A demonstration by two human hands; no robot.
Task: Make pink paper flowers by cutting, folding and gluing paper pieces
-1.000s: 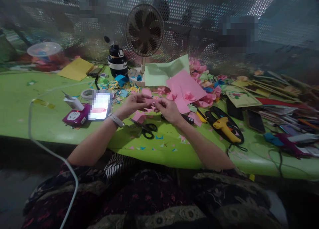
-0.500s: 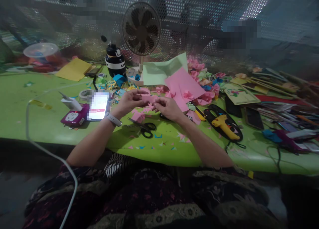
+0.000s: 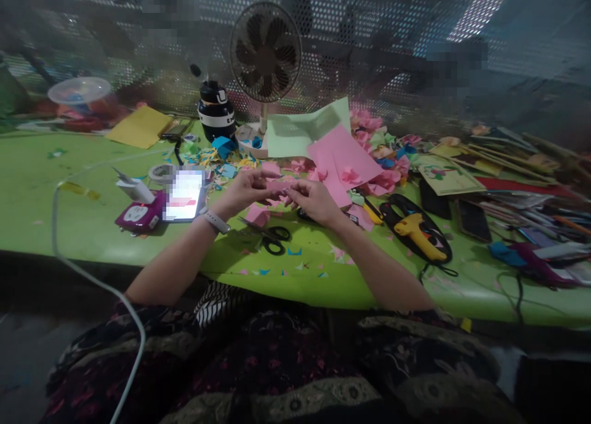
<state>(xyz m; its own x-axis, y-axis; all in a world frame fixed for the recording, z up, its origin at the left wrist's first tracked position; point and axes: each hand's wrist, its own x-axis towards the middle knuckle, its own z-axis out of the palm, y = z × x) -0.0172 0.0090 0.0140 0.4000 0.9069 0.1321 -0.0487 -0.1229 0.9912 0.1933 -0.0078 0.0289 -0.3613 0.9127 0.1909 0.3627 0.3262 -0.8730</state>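
My left hand and my right hand meet above the table, fingertips closed on a small piece of pink paper. Its exact shape is partly hidden by the fingers. Below it lie pink paper scraps and a pair of scissors with black handles. A large pink sheet leans behind my right hand, over a pale green sheet. A lit phone lies left of my left wrist.
A fan and a dark bottle stand at the back. To the right lies a yellow glue gun on a black tray. A purple power socket sits on the left. Pink paper flowers are heaped behind, and a white cable hangs over the edge.
The pink paper piece between my fingers has turned and shows less of its surface. Both hands have stayed nearly in place, and the whole view has shifted slightly.
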